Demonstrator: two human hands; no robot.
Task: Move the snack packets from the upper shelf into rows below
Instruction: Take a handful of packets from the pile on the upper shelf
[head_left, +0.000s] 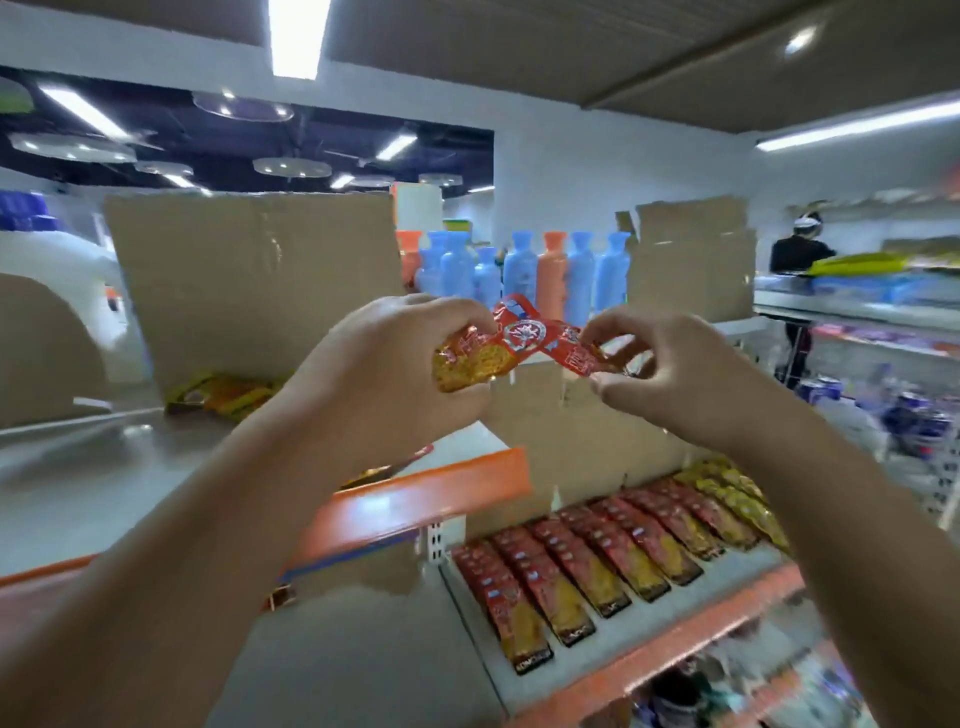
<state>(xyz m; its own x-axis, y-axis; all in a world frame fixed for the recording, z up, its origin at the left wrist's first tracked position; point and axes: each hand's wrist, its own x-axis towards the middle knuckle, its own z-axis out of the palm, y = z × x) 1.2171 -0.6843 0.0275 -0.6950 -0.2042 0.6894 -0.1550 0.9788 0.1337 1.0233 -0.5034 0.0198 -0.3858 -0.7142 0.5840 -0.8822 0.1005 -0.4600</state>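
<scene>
Both hands are raised in front of me over the upper shelf (104, 467). My left hand (384, 374) grips a bunch of red and gold snack packets (498, 348). My right hand (691, 374) pinches the right end of the same bunch between thumb and fingers. On the lower shelf (675, 649) at the right, several rows of matching red and gold packets (597, 566) lie flat, with a row of yellow packets (737, 499) at the far end. More packets (228, 395) lie on the upper shelf to the left, partly hidden by my left arm.
Brown cardboard sheets (249, 280) stand behind the upper shelf. Blue and orange bottles (519, 270) stand beyond them. An orange shelf edge (415, 499) juts out between the two levels. A person (800, 260) stands at the far right by another shelf.
</scene>
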